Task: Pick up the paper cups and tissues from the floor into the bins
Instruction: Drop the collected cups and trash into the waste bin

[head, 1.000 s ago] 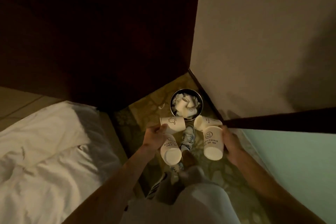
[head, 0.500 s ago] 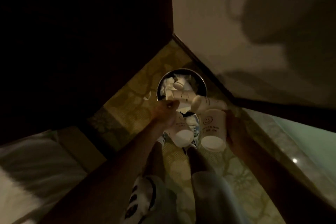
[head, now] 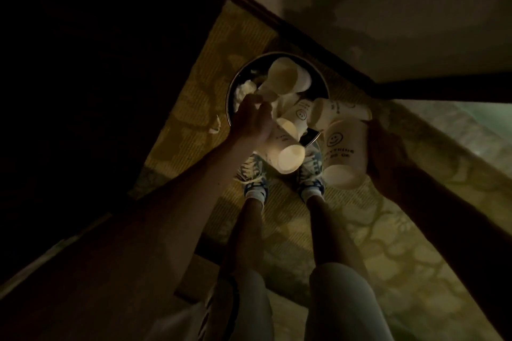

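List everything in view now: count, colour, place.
bin: one, dark metal, on carpet near the wall corner
cups in bin: several, white, piled; count unclear
tissue: one wad, white, bin's left side
scrap: one, white, carpet left of bin
carpet: one, yellow-green patterned, underfoot
shoes: two, blue-white, beside bin's near rim
left hand: one, grips a white cup over the bin
right hand: one, holds two white printed cups right of bin
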Available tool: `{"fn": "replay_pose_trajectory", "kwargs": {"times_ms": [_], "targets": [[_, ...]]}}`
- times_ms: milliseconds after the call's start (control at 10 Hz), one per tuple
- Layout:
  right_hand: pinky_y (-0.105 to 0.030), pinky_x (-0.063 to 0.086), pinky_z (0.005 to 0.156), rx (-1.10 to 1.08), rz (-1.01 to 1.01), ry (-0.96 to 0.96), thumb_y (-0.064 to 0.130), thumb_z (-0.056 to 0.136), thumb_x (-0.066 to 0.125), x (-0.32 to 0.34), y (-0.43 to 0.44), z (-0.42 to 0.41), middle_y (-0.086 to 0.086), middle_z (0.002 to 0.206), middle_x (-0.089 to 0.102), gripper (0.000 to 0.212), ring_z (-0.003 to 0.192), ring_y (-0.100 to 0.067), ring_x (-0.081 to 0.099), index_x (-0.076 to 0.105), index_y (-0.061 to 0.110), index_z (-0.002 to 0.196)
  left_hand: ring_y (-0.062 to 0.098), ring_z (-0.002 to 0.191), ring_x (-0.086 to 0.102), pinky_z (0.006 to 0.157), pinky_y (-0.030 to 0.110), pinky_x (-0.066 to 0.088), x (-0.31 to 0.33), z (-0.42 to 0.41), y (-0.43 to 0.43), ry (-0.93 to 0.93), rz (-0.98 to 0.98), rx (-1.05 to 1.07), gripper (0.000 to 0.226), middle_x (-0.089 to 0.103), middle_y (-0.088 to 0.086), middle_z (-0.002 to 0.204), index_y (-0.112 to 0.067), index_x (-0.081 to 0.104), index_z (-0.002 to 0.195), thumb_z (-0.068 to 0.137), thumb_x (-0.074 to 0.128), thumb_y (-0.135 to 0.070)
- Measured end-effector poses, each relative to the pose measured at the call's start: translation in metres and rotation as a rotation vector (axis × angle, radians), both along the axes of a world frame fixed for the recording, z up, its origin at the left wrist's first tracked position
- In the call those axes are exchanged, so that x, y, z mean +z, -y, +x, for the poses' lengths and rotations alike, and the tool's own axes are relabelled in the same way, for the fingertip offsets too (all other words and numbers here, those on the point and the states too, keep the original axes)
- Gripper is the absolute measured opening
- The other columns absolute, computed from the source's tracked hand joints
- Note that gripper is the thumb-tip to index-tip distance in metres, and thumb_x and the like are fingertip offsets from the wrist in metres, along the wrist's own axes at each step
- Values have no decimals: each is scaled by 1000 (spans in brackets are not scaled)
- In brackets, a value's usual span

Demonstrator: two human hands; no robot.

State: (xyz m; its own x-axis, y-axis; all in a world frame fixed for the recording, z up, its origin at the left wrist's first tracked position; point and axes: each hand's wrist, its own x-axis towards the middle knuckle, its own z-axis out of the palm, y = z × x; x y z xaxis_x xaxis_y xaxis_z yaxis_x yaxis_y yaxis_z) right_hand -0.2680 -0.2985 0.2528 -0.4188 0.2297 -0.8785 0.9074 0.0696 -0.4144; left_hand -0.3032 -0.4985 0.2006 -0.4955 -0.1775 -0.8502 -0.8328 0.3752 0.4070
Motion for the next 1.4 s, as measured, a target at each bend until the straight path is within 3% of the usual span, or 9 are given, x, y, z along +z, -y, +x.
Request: {"fn": "replay_pose_trajectory", "kwargs": {"times_ms": [300, 500, 700, 800, 900, 1000, 1100, 1200, 1400], "targets": [[-39, 48, 68, 25, 42, -26, 29, 105, 36, 5, 4, 9, -36, 118, 57, 42, 87, -31, 59, 54, -5, 121, 33, 103, 60, 81, 44, 52, 8, 5, 47, 98, -21, 309, 31, 61, 26, 122, 0, 62, 123, 95, 52, -7], [-41, 51, 73, -87, 69, 25, 40, 101, 42, -7, 1, 16, -10, 86, 66, 34, 81, -25, 63, 61, 16, 86, 30, 107, 64, 68, 32, 58, -5, -13, 49, -54, -125, 607, 16, 63, 9, 121, -12, 65, 103, 88, 69, -8], [-42, 52, 72, -32, 48, 39, 43, 100, 42, -14, -2, 20, -14, 89, 66, 43, 79, -26, 64, 64, 6, 96, 24, 93, 66, 55, 21, 54, -21, -16, 29, -140, -132, 517, 13, 66, 7, 98, -5, 67, 94, 92, 66, -19], [-33, 53, 61, 12, 19, 30, 38, 102, 41, -18, 0, 19, -6, 79, 68, 40, 73, -19, 66, 65, 8, 93, 32, 108, 65, 75, 31, 55, -24, -13, 20, -151, 19, 475, 26, 65, 23, 120, -4, 66, 118, 94, 61, -14], [-25, 48, 48, 52, 47, 24, 33, 102, 43, -19, 8, 16, 2, 62, 65, 37, 58, -11, 64, 63, 12, 79, 26, 109, 63, 88, 40, 55, -21, -6, 26, -251, -166, 6, 44, 64, 10, 125, -15, 52, 138, 96, 60, -26], [-28, 43, 54, 91, 71, 15, 31, 102, 45, -20, 19, 14, -6, 66, 58, 40, 60, -18, 56, 59, 6, 76, 16, 90, 63, 65, 15, 50, -8, 5, 39, -460, -257, -65, 45, 63, -1, 106, -15, 48, 132, 95, 61, -36], [-26, 41, 52, 155, 54, 29, 31, 102, 46, -18, 33, 9, -4, 66, 56, 39, 59, -15, 53, 59, 7, 74, 3, 72, 64, 49, 5, 42, 4, 17, 41, -329, -86, -113, 36, 59, -14, 86, -21, 54, 111, 92, 59, -51], [-27, 40, 53, 172, 5, 49, 29, 101, 48, -18, 46, 3, -5, 66, 55, 38, 60, -17, 53, 57, 12, 68, 5, 77, 68, 54, 17, 55, 11, 37, 35, 20, 260, -197, 61, 62, -10, 101, -30, 46, 127, 82, 59, -69], [-18, 41, 43, 219, 20, 121, 37, 98, 54, -23, 53, 7, -2, 58, 54, 44, 52, -13, 51, 57, 10, 64, 17, 83, 73, 61, 26, 58, -1, 46, 35, 145, 376, 101, 50, 63, -2, 111, -31, 48, 124, 84, 71, -50]]}}
